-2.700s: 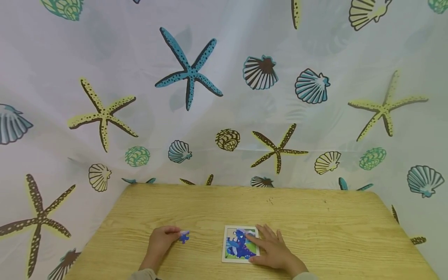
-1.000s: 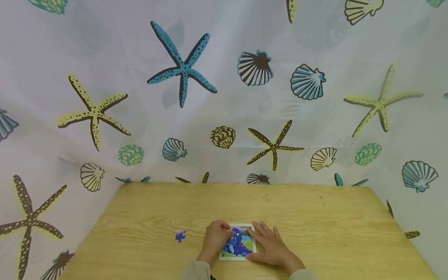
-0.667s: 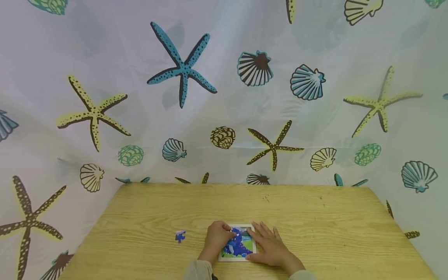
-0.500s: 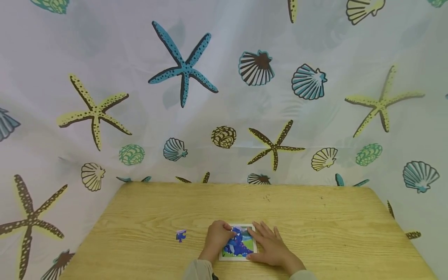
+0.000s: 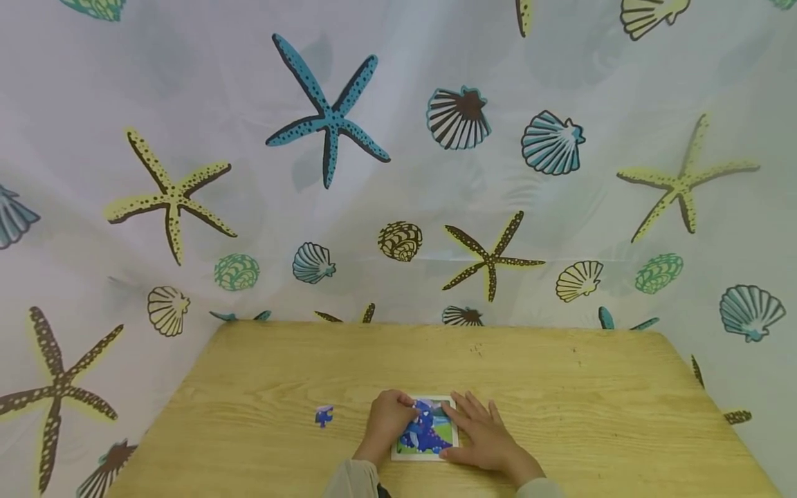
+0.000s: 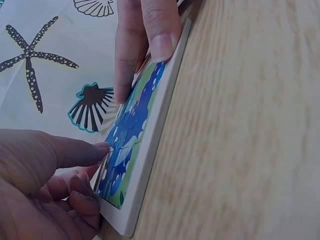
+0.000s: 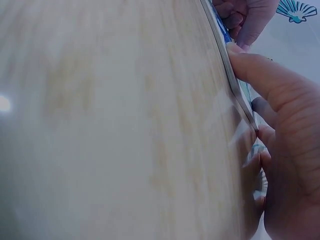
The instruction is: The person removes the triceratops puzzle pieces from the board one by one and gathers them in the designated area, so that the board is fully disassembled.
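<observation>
A small white-framed jigsaw puzzle (image 5: 429, 451) with a blue dinosaur picture lies on the wooden table. At its upper left my left hand (image 5: 387, 420) pinches a puzzle piece, thumb tip down on the picture and the other fingers curled by the frame's edge. That piece is mostly hidden under the thumb in the left wrist view, where the left hand (image 6: 45, 175) fills the lower left. My right hand (image 5: 486, 436) rests spread on the puzzle's right side, index finger on the picture and thumb on the near edge. In the right wrist view, the thumb (image 7: 255, 70) touches the frame.
One loose blue and lilac puzzle piece (image 5: 323, 416) lies on the table (image 5: 560, 387), left of the left hand. A white curtain (image 5: 398, 187) printed with starfish and shells hangs behind the table and along both sides.
My left hand has moved right from beside the loose piece to the puzzle's upper left, and has stayed there over the last second. The right hand keeps its place on the frame.
</observation>
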`<move>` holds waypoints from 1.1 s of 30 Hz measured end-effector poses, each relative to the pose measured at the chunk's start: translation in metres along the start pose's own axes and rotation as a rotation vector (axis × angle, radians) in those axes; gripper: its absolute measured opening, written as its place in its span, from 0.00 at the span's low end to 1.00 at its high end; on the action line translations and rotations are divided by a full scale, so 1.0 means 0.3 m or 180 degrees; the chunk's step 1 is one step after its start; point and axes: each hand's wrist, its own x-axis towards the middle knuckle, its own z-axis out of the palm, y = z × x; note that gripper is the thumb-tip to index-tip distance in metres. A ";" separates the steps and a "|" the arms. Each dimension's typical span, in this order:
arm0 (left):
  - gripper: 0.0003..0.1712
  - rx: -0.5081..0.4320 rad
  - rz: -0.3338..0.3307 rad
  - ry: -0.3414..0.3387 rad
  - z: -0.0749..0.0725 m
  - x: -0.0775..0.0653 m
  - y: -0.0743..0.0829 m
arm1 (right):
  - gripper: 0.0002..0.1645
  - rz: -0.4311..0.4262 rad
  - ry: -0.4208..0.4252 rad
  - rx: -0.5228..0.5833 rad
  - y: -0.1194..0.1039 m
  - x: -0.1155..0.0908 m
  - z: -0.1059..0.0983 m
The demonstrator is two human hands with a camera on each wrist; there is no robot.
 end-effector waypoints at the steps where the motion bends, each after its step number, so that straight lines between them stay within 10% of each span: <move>1: 0.05 -0.0012 0.0020 0.0008 -0.001 -0.001 0.001 | 0.49 -0.0005 0.0003 -0.0002 0.000 0.000 0.000; 24: 0.03 -0.0493 0.0278 -0.0172 -0.029 0.017 -0.046 | 0.49 0.0008 0.0014 -0.0039 0.004 0.004 0.009; 33: 0.06 -0.0877 0.0144 0.0016 -0.123 0.023 -0.114 | 0.49 0.0019 -0.0013 -0.0057 0.005 0.003 0.011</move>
